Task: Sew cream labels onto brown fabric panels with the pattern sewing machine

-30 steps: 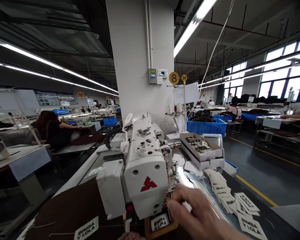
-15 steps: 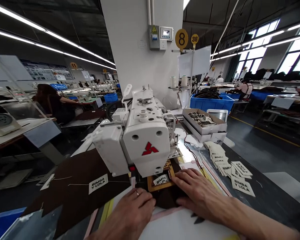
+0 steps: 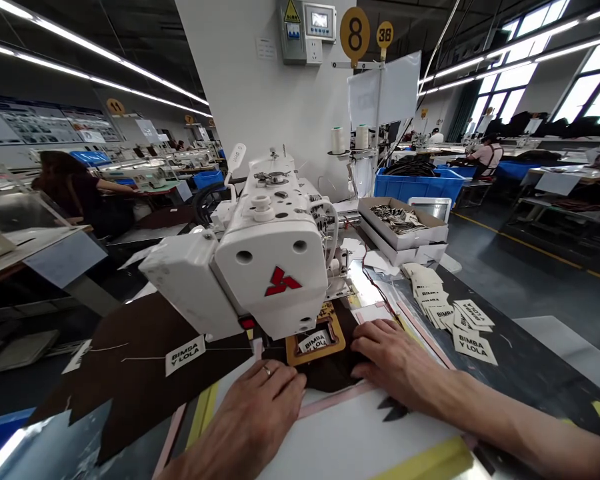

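Observation:
A white sewing machine [image 3: 273, 267] with a red emblem stands over a dark brown fabric piece [image 3: 330, 381]. An orange-brown clamp frame [image 3: 314, 357] rests on that fabric under the machine head, and a cream "BIMBA Y LOLA" label [image 3: 314, 342] shows inside its opening. My left hand [image 3: 260, 407], wearing a ring, lies on the fabric's near left edge, fingers together and slightly bent. To the right of the frame, my right hand [image 3: 400, 363] rests with its fingers laid on the fabric's edge. Neither hand visibly grips anything; the left fingertips are partly hidden.
Loose labels [image 3: 473, 347] lie on the dark table at right, before a cardboard box [image 3: 405, 227] of labels. At left, brown fabric [image 3: 130, 360] with a sewn label [image 3: 185, 355] and trailing threads hangs over the table. Behind are thread cones [image 3: 338, 141] and a blue bin [image 3: 420, 185].
The camera view has shifted, moving the machine left in the picture. My right fingers have come slightly away from the clamp frame. My left hand stays at the fabric's edge.

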A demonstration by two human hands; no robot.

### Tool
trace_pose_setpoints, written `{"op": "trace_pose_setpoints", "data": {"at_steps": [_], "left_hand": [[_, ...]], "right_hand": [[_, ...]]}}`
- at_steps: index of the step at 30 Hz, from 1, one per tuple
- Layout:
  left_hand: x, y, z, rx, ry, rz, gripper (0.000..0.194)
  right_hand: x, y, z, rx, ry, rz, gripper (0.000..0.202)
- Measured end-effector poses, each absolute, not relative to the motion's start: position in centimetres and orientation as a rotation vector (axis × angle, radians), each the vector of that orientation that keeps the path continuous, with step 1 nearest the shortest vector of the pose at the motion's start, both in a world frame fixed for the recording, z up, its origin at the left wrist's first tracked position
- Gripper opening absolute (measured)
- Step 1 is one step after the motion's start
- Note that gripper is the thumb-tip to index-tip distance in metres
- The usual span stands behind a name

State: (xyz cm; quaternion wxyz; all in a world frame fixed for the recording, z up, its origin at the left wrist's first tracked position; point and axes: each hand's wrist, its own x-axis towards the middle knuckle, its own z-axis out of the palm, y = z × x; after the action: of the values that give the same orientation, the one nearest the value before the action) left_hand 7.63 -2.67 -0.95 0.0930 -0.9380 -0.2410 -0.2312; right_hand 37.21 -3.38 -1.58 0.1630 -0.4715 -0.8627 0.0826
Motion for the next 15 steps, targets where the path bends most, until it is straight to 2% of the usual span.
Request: {"op": "trace_pose_setpoints", "data": {"at_steps": [4, 8, 15], "left_hand": [[7.7, -2.6, -1.1, -2.802, -0.740, -0.656, 0.026], [7.8, -3.2, -0.5, -2.944, -0.637, -0.614, 0.025], [4.6, -7.7, 0.4, -2.887, -0.677, -0.838, 0.028]], "right_hand": [[37.5, -2.6, -0.9, -1.209, -2.624, 0.132, 0.020], [37.7, -4.1, 0.4, -0.976, -2.795, 0.193, 0.017], [36.2, -10.1, 2.3, -0.873, -2.824, 0.187, 0.018]]}}
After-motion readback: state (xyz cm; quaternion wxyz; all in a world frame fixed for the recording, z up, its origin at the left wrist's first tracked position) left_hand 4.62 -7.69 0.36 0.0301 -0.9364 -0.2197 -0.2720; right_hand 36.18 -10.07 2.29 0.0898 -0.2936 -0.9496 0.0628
